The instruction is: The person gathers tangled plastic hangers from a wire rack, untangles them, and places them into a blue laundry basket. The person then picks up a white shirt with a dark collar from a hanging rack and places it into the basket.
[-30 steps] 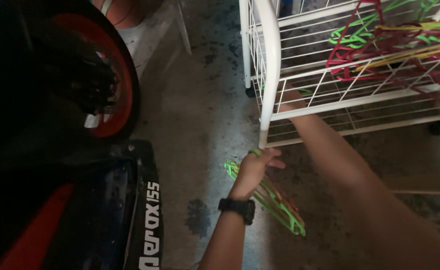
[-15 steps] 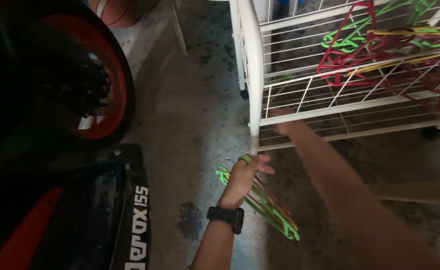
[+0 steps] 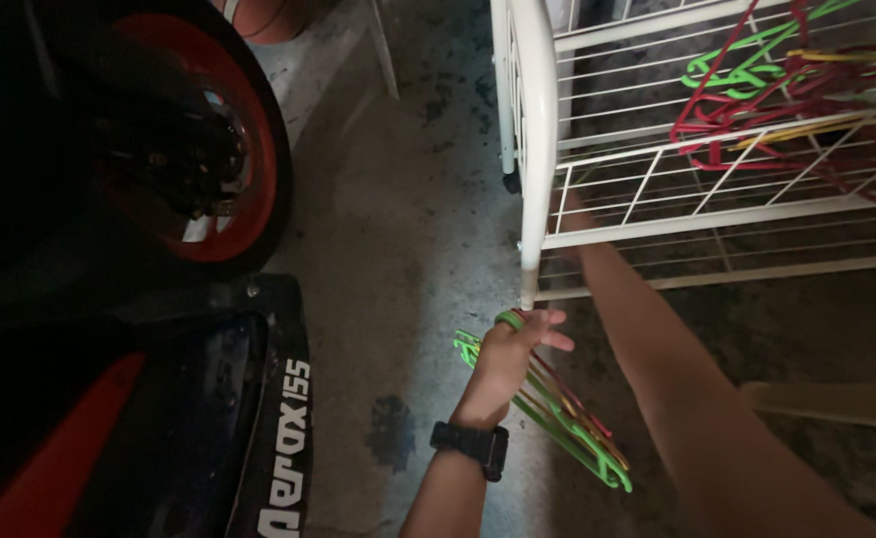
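Left hand (image 3: pixel 511 351) curled around the hooks of a bunch of plastic hangers (image 3: pixel 558 418) (green mostly, some red and yellow), which hang down and to the right, above the concrete floor (image 3: pixel 408 249). Black watch (image 3: pixel 473 441) on that wrist. Right hand (image 3: pixel 566 214) reaches behind the white wire rack (image 3: pixel 538 149); grip hidden, cannot tell. More hangers (image 3: pixel 777 90) lie on the rack's shelf. Motorbike wheel (image 3: pixel 194 149) at left.

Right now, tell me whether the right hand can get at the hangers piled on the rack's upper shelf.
Probably not directly: the right hand is under that wire shelf, whose grid lies between it and the hangers.
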